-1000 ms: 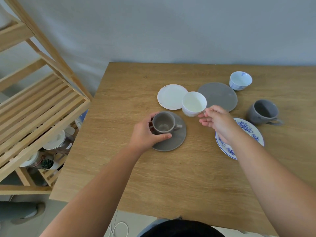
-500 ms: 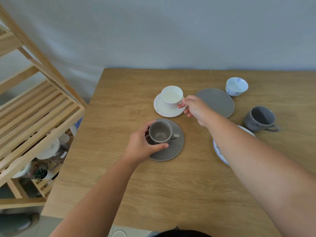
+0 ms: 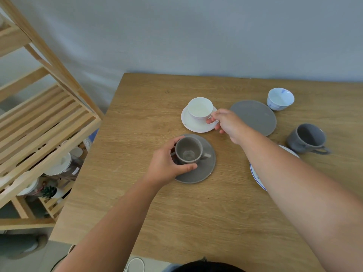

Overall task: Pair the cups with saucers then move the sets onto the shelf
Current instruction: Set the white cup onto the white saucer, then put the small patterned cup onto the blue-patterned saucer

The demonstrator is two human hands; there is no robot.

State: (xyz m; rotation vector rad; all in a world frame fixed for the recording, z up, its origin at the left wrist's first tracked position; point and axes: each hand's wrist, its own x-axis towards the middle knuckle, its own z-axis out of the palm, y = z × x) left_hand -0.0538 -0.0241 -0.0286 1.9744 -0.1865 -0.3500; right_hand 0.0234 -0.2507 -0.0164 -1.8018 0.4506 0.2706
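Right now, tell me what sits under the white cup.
The white cup stands on the white saucer; the right hand pinches its handle. The saucer's centre is covered.

This looks like a home dining corner: a wooden table [image 3: 176,203] stands against a plain grey wall [image 3: 196,36], and beside it a slatted wooden shelf [image 3: 45,122] keeps dishes [image 3: 59,165] and a small plant [image 3: 48,191].
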